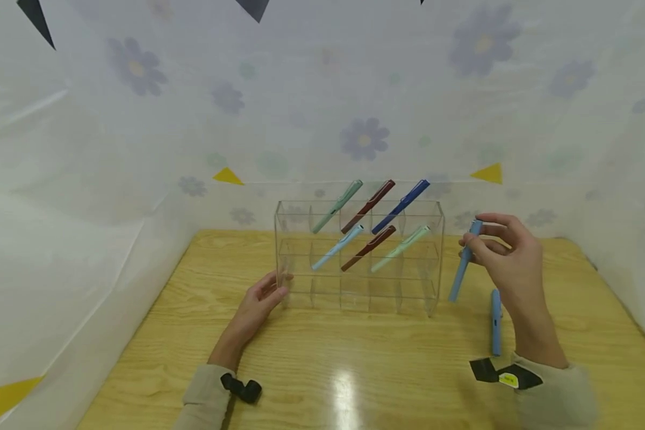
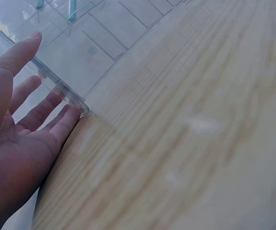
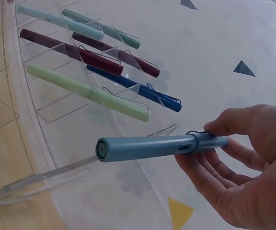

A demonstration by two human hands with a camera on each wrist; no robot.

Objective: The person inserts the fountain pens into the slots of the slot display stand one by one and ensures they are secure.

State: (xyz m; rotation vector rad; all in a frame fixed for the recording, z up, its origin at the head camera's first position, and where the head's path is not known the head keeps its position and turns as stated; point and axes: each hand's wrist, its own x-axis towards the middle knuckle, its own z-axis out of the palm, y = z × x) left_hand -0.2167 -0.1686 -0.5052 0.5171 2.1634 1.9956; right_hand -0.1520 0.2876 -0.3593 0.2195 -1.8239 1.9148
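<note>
A clear acrylic pen rack (image 1: 357, 293) stands on the table. My left hand (image 1: 256, 304) touches its left end with fairly straight fingers; in the left wrist view the fingertips (image 2: 70, 114) lie against the lower corner, thumb apart from them. My right hand (image 1: 507, 251) pinches a blue pen (image 1: 461, 272) near its clip end, in the air right of the rack. Slanted in the rack's upper row are a green pen (image 1: 337, 206), a dark red pen (image 1: 368, 207) and a dark blue pen (image 1: 400, 208). The lower row has a light blue pen (image 1: 337, 248), another dark red pen (image 1: 368, 249) and a pale green pen (image 1: 400, 249).
Another blue pen (image 1: 496, 322) lies on the wooden table (image 1: 301, 370), below the right hand and beside its wrist. A flower-patterned white sheet (image 1: 301, 119) hangs behind the table and along both sides. Yellow triangles (image 1: 488, 174) mark the sheet.
</note>
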